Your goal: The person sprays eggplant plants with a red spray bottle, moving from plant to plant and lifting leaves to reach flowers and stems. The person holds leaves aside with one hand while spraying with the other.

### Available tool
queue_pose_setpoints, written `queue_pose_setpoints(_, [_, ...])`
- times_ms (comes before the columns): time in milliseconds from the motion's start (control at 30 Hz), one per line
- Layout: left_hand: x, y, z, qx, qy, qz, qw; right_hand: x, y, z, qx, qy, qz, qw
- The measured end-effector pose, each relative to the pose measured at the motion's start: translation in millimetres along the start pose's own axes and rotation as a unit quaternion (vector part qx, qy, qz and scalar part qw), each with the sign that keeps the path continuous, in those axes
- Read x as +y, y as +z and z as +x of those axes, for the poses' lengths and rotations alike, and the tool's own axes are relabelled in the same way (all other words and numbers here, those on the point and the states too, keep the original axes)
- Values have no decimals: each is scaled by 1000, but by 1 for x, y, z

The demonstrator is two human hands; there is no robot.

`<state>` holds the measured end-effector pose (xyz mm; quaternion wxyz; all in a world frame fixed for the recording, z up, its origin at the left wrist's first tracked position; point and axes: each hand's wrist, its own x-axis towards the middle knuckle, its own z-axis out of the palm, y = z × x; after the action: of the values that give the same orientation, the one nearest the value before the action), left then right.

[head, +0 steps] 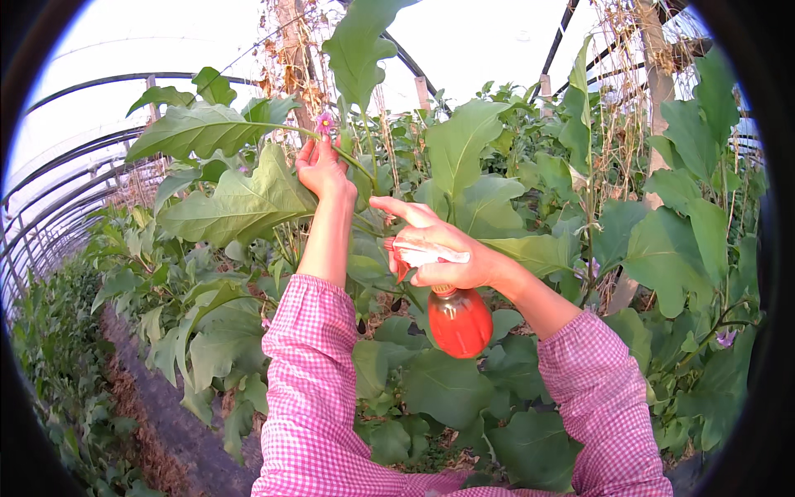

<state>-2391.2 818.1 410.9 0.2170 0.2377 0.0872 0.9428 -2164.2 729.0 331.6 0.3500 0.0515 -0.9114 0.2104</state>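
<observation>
My left hand (326,166) is raised among the eggplant leaves, its fingertips pinching just below a pink-purple eggplant flower (325,123). A leaf stalk (355,163) runs behind these fingers to a broad lobed leaf (202,129) on the left. To the right and slightly lower, my right hand (444,239) grips the neck of a small spray bottle with a white-and-red trigger head (428,251). Red liquid shows in the rounded bottle body (461,323), which hangs below the palm. The index finger points left towards the stem; the nozzle faces left, below the flower.
Wooden posts (655,93) with dry vines stand behind the plants. Dark hoops (105,81) carry the greenhouse's translucent cover. A soil path (180,397) runs along the left between plant rows. Large eggplant leaves (450,388) crowd below the bottle and to the right.
</observation>
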Motion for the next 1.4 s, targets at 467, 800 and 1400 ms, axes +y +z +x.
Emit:
queue_pose_setpoints(467, [21, 27, -42, -433, -256, -25, 864, -97, 45, -88, 4, -25, -70, 997])
queue_pose_setpoints(800, [28, 6, -32, -398, -248, -135, 873, -106, 71, -118, 15, 48, -39, 998])
queue_pose_setpoints(1400, [146, -199, -221, -304, 5, 113, 946, -112, 168, -189, 102, 330, 103, 933])
